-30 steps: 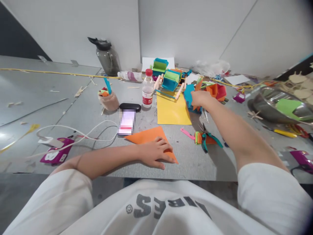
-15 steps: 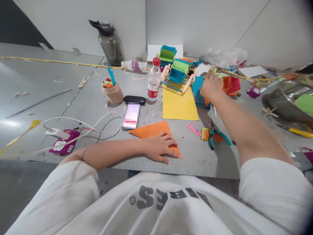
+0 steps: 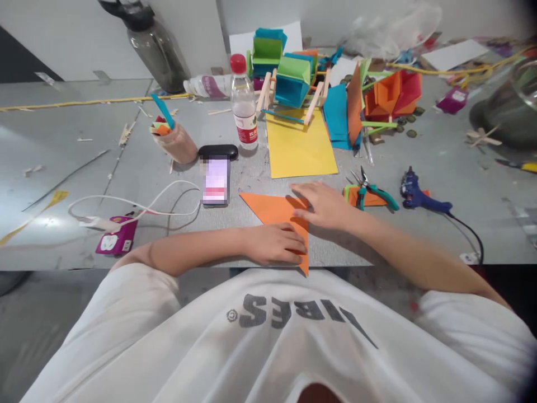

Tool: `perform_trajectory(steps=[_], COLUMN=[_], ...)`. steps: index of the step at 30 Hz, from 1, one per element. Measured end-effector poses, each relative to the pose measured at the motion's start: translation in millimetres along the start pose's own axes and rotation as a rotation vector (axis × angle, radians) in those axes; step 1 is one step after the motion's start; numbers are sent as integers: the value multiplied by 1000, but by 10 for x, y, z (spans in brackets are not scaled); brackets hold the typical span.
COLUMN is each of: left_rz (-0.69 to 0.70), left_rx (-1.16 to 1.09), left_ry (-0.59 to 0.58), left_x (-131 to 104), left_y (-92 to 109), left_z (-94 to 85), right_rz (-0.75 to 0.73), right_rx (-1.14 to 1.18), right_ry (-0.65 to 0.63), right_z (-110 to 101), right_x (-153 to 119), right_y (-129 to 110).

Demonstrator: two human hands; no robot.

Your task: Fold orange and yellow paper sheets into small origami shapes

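Near the table's front edge lies an orange paper triangle (image 3: 268, 208), one corner reaching past the edge. My left hand (image 3: 277, 244) rests flat across its lower part, fingers stretched to the right. On its upper right corner and right side is my right hand (image 3: 321, 206), fingers apart and pointing left. Just right of that hand, teal-handled pliers (image 3: 369, 193) lie over small green and orange paper pieces. A yellow sheet (image 3: 300, 151) lies flat beyond the triangle.
A phone (image 3: 216, 182), a black case (image 3: 218, 151) and a red-capped bottle (image 3: 244, 106) stand or lie left of the yellow sheet. Blue-green paper boxes on sticks (image 3: 293, 81) are behind it. To the right lies a blue glue gun (image 3: 423, 193) with its cord.
My right hand has come back from the coloured paper at the far right onto the orange triangle. The triangle has turned slightly under my left hand. The view has shifted.
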State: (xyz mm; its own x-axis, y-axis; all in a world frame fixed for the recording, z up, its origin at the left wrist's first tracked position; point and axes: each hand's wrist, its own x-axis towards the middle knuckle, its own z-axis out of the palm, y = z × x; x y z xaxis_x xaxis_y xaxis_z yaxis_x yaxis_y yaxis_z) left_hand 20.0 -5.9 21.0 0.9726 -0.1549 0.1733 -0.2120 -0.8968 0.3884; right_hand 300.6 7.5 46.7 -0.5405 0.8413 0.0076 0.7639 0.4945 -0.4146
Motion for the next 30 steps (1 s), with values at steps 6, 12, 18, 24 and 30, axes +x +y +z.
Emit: perform_trajectory(steps=[6,12,18,24,30], left_rz=[-147,-878,-1131,-1071,-1055], left_rx=[159,338,138,-76,-122], left_ry=[-149,-101,22,207,250], left_x=[140,-91,-493,-668,-687], left_y=[169,-80,-202,-257,-264], left_z=[-115,-584,-703,-623,-622], right_rz=[105,168,201,185,178], right_rx=[37,29,3,29,36], right_ry=[-4,50,54,56,60], right_z=[186,219,221,204,211], right_x=[-71,-97,-149,-165,-179], right_y=[-116,-77,-78,-57,-21])
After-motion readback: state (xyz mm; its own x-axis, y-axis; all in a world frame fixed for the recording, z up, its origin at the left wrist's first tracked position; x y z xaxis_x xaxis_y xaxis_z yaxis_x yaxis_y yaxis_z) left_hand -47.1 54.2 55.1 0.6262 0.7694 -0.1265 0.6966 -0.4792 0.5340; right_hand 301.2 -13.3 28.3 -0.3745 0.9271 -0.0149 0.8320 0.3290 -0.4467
